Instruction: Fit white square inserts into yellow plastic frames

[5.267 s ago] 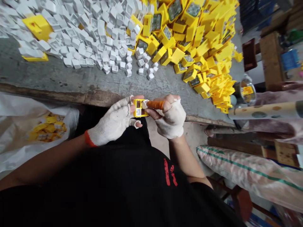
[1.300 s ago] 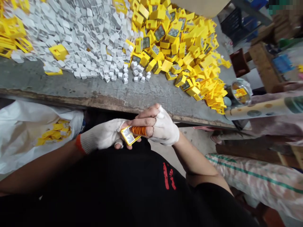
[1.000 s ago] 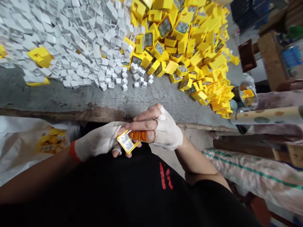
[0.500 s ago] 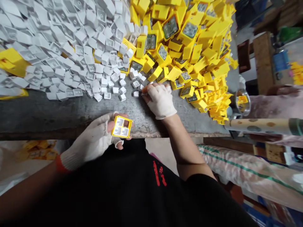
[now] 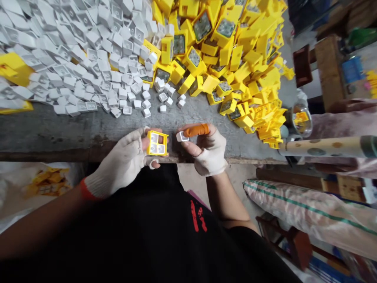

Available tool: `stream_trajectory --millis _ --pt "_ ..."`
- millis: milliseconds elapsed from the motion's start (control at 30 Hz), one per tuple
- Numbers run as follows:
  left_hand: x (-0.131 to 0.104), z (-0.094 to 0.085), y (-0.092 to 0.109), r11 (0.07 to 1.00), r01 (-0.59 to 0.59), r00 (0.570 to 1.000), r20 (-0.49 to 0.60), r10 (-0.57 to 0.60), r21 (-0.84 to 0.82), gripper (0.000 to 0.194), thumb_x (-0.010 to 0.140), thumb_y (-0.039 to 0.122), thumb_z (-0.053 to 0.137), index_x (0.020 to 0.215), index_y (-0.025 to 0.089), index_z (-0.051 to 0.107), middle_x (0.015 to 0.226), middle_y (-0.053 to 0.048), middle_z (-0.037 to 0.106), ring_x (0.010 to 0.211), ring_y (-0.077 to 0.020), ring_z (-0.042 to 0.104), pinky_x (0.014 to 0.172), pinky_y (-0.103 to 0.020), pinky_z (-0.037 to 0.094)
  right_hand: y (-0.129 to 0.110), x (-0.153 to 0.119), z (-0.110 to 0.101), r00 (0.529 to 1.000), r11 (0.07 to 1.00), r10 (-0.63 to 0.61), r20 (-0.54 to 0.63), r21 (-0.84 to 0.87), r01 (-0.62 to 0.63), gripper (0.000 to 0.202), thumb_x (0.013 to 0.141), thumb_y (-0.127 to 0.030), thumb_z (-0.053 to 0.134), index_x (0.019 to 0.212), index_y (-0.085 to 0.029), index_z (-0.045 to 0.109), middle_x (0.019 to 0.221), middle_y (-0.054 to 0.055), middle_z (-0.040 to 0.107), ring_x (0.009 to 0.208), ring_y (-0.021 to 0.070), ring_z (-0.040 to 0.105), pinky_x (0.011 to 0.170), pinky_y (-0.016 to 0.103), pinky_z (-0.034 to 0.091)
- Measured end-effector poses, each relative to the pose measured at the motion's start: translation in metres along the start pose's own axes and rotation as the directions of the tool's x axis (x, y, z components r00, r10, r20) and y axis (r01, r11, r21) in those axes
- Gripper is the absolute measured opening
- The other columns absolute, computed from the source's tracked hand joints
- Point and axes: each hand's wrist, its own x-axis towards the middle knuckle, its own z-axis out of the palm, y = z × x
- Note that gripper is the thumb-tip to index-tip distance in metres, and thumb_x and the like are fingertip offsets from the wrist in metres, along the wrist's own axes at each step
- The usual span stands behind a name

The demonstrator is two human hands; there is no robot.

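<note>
My left hand (image 5: 129, 153), in a white fingerless glove with an orange cuff, grips a small yellow square frame (image 5: 166, 145). Three of the frame's four compartments have white caps (image 5: 153, 148) in them; the upper right one shows a dark opening. Just right of it, my right hand (image 5: 207, 147), gloved too and with an orange cover on one finger, pinches a loose white cap (image 5: 183, 136) between thumb and fingers. The cap's hollow side is turned up. A short gap separates the cap from the frame. Both hands are over the table's front edge.
A large heap of white caps (image 5: 100, 59) covers the back left of the dark table (image 5: 123, 124). Yellow housings (image 5: 210, 84) are piled at the back right. A clear plastic cup (image 5: 303, 124) with yellow pieces stands beyond the right end, near a patterned roll (image 5: 330, 146).
My right hand has drawn back from the loose white caps toward me, now with one cap in its fingers. My left hand has shifted slightly right and up with the yellow frame.
</note>
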Motion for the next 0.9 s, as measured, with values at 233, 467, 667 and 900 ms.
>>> stream_trajectory --millis 233,467,667,900 --pt "-0.002 0.008 -0.015 1.0 -0.004 0.997 0.071 0.005 -0.009 0.028 0.089 0.026 0.093 0.114 0.019 0.08 0.108 -0.011 0.084 0.092 -0.0292 0.081 0.061 -0.029 0.062 -0.016 -0.01 -0.017 0.971 0.928 -0.217 0.1 -0.289 0.238 0.035 0.111 -0.065 0.073 0.11 -0.032 0.084 0.097 0.004 0.085 0.087 0.0274 0.079 0.087 0.051 0.063" --pt "-0.008 0.015 -0.022 1.0 0.015 0.996 0.087 -0.015 0.003 0.029 0.087 0.025 0.097 0.11 0.018 0.081 0.102 -0.006 0.081 0.085 -0.0228 0.079 0.061 -0.027 0.063 -0.025 -0.01 -0.015 0.965 0.934 -0.204 0.164 -0.263 0.242 0.029 0.112 -0.058 0.075 0.108 -0.03 0.081 0.109 0.005 0.088 0.096 0.0269 0.082 0.094 0.049 0.064" --pt "-0.01 0.009 -0.028 0.997 -0.06 0.996 0.066 0.064 -0.052 0.038 0.083 0.029 0.106 0.114 0.02 0.085 0.107 -0.005 0.083 0.091 -0.0203 0.078 0.071 -0.028 0.068 -0.032 -0.02 -0.003 0.984 0.896 -0.15 0.092 -0.408 0.174 0.033 0.114 -0.061 0.07 0.115 -0.032 0.086 0.108 0.006 0.089 0.097 0.029 0.082 0.095 0.049 0.065" --pt "-0.013 0.006 -0.032 0.987 -0.153 0.986 0.065 0.156 -0.045 0.034 0.081 0.032 0.109 0.11 0.024 0.094 0.101 -0.004 0.085 0.084 -0.0182 0.077 0.073 -0.027 0.069 -0.029 -0.021 -0.002 0.951 0.773 -0.257 0.172 -0.554 0.309 0.019 0.116 -0.041 0.07 0.118 -0.033 0.087 0.108 0.004 0.088 0.093 0.0261 0.076 0.094 0.048 0.056"
